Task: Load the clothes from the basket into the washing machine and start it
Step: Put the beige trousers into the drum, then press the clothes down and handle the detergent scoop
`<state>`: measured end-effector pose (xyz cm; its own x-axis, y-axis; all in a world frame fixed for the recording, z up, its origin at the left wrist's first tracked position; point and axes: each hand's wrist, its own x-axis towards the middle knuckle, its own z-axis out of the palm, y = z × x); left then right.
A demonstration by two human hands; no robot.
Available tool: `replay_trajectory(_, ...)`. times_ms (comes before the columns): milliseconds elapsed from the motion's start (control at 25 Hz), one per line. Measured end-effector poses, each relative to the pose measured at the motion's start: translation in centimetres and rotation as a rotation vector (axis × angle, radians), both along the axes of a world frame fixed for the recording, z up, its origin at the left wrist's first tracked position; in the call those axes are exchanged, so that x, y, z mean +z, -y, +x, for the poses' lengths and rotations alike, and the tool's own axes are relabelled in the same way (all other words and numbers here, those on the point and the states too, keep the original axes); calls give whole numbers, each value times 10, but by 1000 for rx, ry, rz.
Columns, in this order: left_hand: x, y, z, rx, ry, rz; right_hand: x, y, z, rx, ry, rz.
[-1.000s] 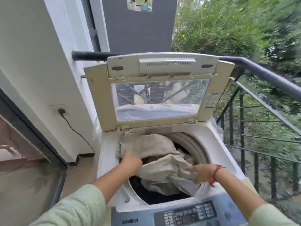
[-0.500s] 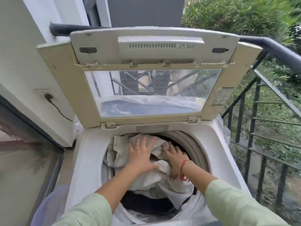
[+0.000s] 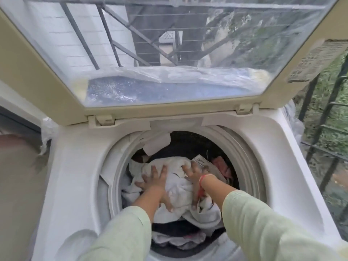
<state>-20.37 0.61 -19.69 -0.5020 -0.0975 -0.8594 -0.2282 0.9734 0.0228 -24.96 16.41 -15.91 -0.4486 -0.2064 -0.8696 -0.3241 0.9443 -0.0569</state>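
Note:
A white top-loading washing machine [image 3: 79, 185] fills the view, its cream lid [image 3: 37, 95] standing open at the back. Down inside the round drum lies a pale cream cloth [image 3: 177, 183] on top of darker clothes and a pink piece [image 3: 224, 166]. My left hand [image 3: 156, 181] lies flat on the cloth's left part, fingers spread. My right hand [image 3: 194, 178], with a red thread at the wrist, presses flat on the cloth's right part. Neither hand grips anything. The basket and the control panel are out of view.
A dark metal railing [image 3: 320, 132] with green plants behind it runs along the right side. Clear plastic wrap [image 3: 47, 132] hangs at the machine's back corners. A brownish surface [image 3: 18, 176] lies to the left.
The cloth has gone from the drum's rim down into the drum, with both hands pushing it deeper. My head has moved closer and lower over the opening.

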Motion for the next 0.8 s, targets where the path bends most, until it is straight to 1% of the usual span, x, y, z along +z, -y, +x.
replay_trajectory(80,-2,13,-16,-25,-47,86,-1,-8,-24,28,-24,-35)
replay_trajectory(160,-3,23,-21,-28,-84,140,-8,-11,-32,-67,-22,-68)
replay_trajectory(240,0,23,-13,-10,-87,137,-12,-8,-20,-119,-57,-45)
replay_trajectory(360,11,14,14,-27,-2,94,-5,-3,20,-44,-133,62)
replay_trajectory(440,28,15,28,-70,84,80,10,-1,38,-63,-73,73)
replay_trajectory(520,60,23,39,-123,89,101,36,1,51,-47,-39,50)
replay_trajectory(560,83,28,43,-151,38,134,53,3,54,-15,-46,16)
replay_trajectory(600,110,34,50,-163,-68,182,72,4,56,-7,-57,-56)
replay_trajectory(680,158,52,67,-63,-436,303,108,1,59,-161,-122,-289)
replay_trajectory(760,205,77,94,100,-794,437,141,-5,70,-376,-244,-616)
replay_trajectory(800,221,91,110,165,-938,468,155,-6,79,-467,-334,-771)
